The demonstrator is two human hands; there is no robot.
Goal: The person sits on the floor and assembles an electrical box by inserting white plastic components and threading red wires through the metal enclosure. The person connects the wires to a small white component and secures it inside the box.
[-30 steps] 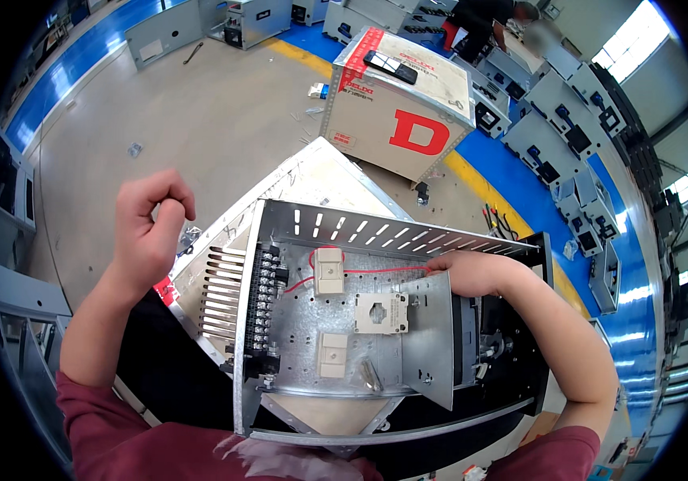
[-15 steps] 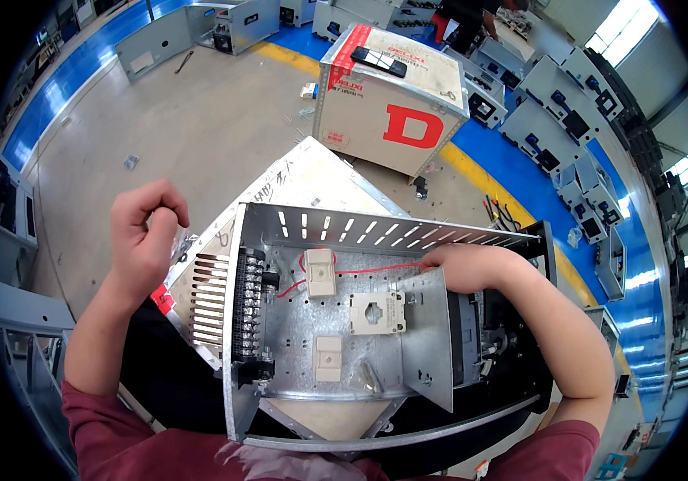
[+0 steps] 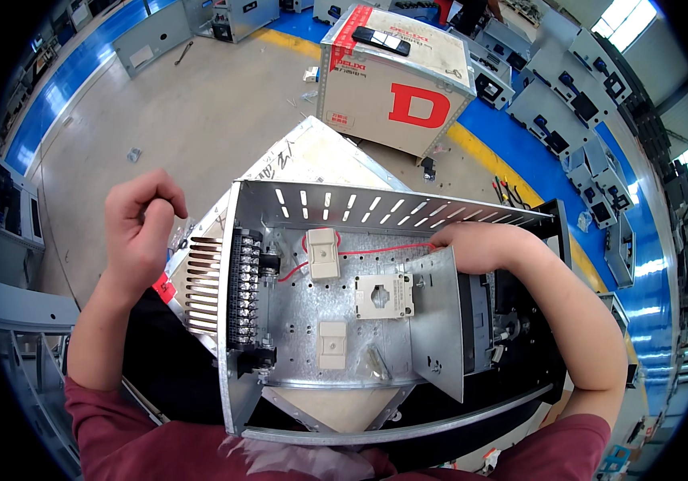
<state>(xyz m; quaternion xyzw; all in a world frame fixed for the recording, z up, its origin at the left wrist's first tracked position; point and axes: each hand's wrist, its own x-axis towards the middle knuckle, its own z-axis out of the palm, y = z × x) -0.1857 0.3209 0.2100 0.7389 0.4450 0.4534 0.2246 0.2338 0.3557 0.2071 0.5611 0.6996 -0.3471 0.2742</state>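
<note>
A grey metal enclosure (image 3: 296,353) lies before me. Along its far wall, my right hand (image 3: 476,247) is closed on a thin red wire (image 3: 384,250), though its fingertips are partly hidden. The wire runs left behind an upper beige block (image 3: 324,258) and ends loose beyond it. To the left of the enclosure, my left hand (image 3: 139,236) hovers with curled fingers; whatever it may hold is hidden. Inside sit a black terminal strip (image 3: 244,289), a square beige current transformer (image 3: 380,297), a lower beige block (image 3: 332,345), and an upright metal partition (image 3: 440,333).
Beneath the enclosure is a pale panel (image 3: 312,148) with dark writing. A large box (image 3: 360,96) stands beyond, with a phone (image 3: 381,40) on top. Pliers (image 3: 508,192) lie past the far right corner. Several metal cabinets (image 3: 552,120) line the blue floor at right.
The view has shifted slightly, so the enclosure sits a little differently in it. My right hand keeps hold of the red wire, and my left hand remains curled at the left.
</note>
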